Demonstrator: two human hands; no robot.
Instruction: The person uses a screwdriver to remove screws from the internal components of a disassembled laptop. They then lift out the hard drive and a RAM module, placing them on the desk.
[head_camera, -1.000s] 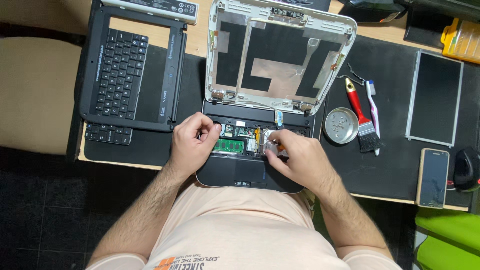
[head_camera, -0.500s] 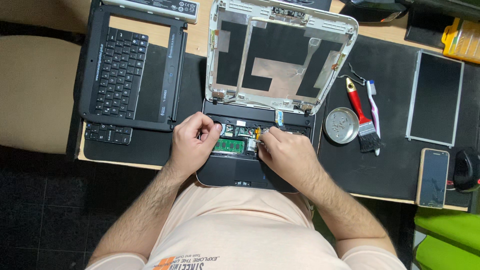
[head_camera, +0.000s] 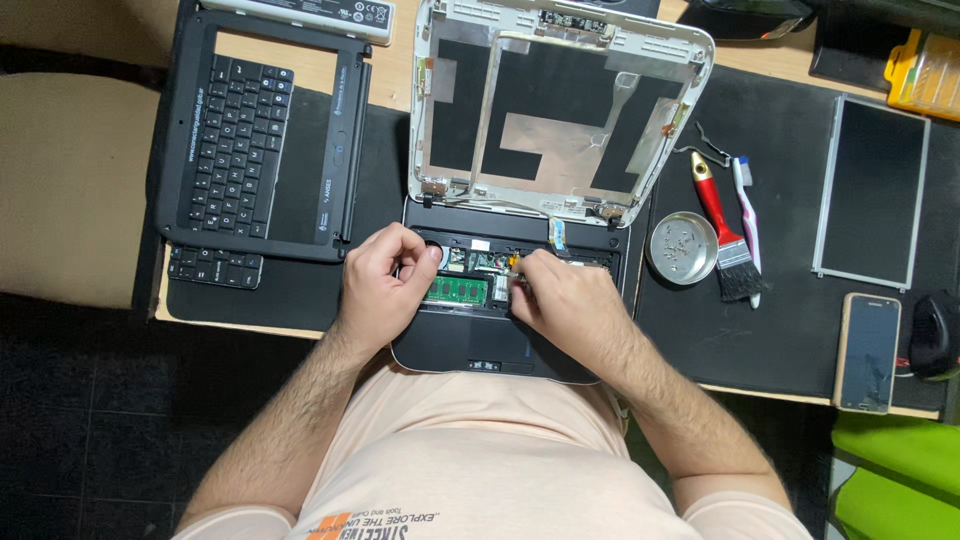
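Note:
An opened small laptop lies in front of me, its black base (head_camera: 470, 345) stripped of the keyboard so the board shows. A green memory stick (head_camera: 455, 291) sits in the middle of it. My left hand (head_camera: 385, 285) rests curled on the base's left side, its fingertips just left of the stick. My right hand (head_camera: 565, 300) lies on the right side with fingertips pinched over the board, right of the stick. Whether they pinch something is hidden. The bare white lid shell (head_camera: 560, 110) stands open behind.
The removed black keyboard and bezel (head_camera: 250, 140) lie at the left. Right of the laptop are a metal dish with screws (head_camera: 683, 247), a red-handled brush (head_camera: 722, 225), a toothbrush (head_camera: 745, 200), a loose screen panel (head_camera: 870, 190), a phone (head_camera: 866, 350) and a mouse (head_camera: 935, 330).
My right hand has slid left and up over the board toward the memory stick. My left hand has stayed in place.

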